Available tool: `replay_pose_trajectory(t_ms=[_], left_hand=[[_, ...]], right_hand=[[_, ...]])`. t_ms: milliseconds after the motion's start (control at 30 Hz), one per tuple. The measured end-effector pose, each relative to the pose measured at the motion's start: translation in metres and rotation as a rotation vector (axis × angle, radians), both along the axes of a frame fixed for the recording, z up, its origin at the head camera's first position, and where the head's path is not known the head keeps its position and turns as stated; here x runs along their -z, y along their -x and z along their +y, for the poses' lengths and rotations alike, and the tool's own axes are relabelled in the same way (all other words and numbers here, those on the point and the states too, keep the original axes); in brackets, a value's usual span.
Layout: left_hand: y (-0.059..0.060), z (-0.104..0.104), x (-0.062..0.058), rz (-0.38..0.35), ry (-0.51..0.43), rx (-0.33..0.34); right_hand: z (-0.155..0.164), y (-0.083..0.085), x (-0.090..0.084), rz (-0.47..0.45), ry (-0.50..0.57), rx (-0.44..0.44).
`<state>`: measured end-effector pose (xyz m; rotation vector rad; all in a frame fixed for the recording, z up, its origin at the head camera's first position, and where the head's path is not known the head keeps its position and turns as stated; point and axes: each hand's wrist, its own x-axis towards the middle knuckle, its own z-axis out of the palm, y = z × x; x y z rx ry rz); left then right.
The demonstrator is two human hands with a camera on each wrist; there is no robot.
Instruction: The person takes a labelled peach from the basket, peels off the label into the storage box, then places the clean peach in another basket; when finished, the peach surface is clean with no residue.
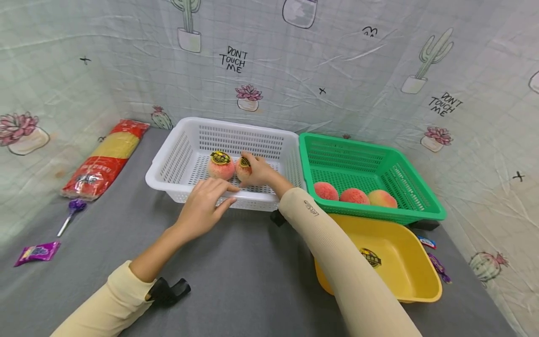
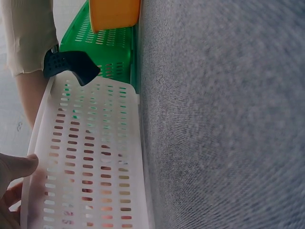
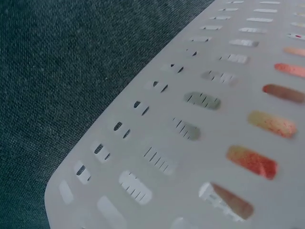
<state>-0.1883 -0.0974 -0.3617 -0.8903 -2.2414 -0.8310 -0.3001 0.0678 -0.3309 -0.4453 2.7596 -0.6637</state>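
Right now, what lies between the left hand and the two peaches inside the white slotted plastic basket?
In the head view, only the white slotted plastic basket's near rim, where the left hand rests; the two peaches sit just beyond, the right hand gripping one.

Peach (image 1: pixel 243 169) half hidden under right hand (image 1: pixel 258 171)

Head view: from above and behind the arms, facing forward and down over the grey table (image 1: pixel 252 262) to the white basket (image 1: pixel 185 145) and green basket (image 1: pixel 421 196). Left wrist view: rolled sideways, very near the white basket's slotted wall (image 2: pixel 90 162), green basket (image 2: pixel 114 52) beyond. Right wrist view: pressed close to that same white wall (image 3: pixel 190 143), table cloth (image 3: pixel 62 71) alongside, shared by all three.
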Motion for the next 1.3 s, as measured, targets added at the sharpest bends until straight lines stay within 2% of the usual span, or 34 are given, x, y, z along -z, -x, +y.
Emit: replay_pose_trajectory(t_ms=[233,467,600,700,800,900,1033,1167,1300], left_hand=[[0.0,0.0,0.0,-0.001,-0.002,0.004],[0.001,0.0,0.0,0.001,0.0,0.014],[0.002,-0.001,-0.001,-0.004,0.006,0.022],[0.002,-0.001,-0.001,-0.013,0.007,0.021],[0.002,-0.001,0.0,-0.019,0.002,0.016],[0.003,-0.001,-0.001,-0.02,-0.004,0.015],[0.003,0.0,-0.001,-0.018,-0.006,0.015],[0.003,0.0,-0.001,-0.018,0.001,0.012],[0.003,0.0,-0.002,-0.013,0.005,0.014]], right_hand=[[0.001,0.003,0.003,0.035,-0.042,-0.036],[0.008,-0.006,-0.001,0.058,-0.04,-0.073],[0.017,-0.014,-0.009,0.121,-0.003,-0.092],[0.026,-0.023,-0.022,0.187,0.046,-0.115],[0.036,-0.04,-0.041,0.224,0.106,-0.132],[0.051,-0.066,-0.061,0.252,0.184,-0.17],[0.075,-0.105,-0.077,0.325,0.249,-0.296],[0.094,-0.142,-0.075,0.352,0.234,-0.403],[0.105,-0.174,-0.06,0.319,0.193,-0.485]])
